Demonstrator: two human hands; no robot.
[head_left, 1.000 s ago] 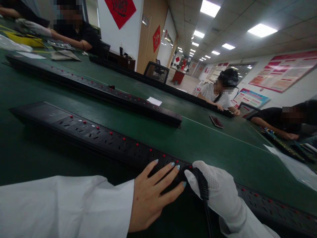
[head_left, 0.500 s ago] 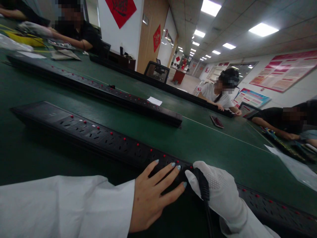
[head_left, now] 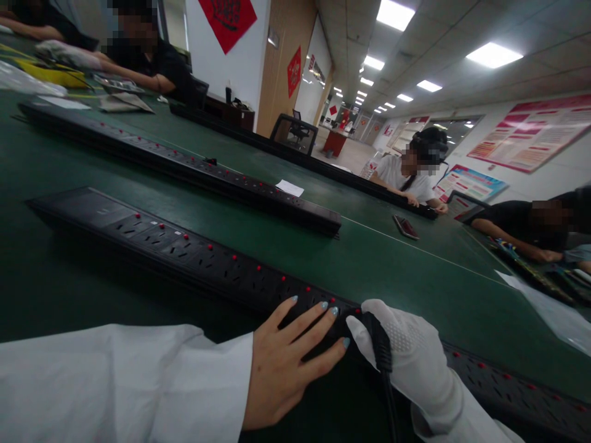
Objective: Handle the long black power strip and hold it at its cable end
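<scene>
A long black power strip (head_left: 203, 261) with a row of sockets and small red lights runs diagonally across the green table. My bare left hand (head_left: 290, 363) lies on its top with fingers spread, holding nothing. Just to the right, my right hand (head_left: 406, 344), in a white dotted glove, is closed around a black power plug (head_left: 379, 344). The plug sits against the strip's sockets; its prongs are hidden, so how deep it is in cannot be seen. Its cord (head_left: 391, 406) drops toward the bottom edge.
A second black power strip (head_left: 184, 163) lies farther back, with a white paper slip (head_left: 290, 188) beside it. Another long black strip (head_left: 286, 157) lies beyond. A phone (head_left: 406, 227) rests on the green table (head_left: 415, 277). Several people work around the table; a plastic sheet (head_left: 549, 314) lies right.
The whole view has shifted very slightly to the right. Both hands, the plug and the power strip keep the same positions relative to one another.
</scene>
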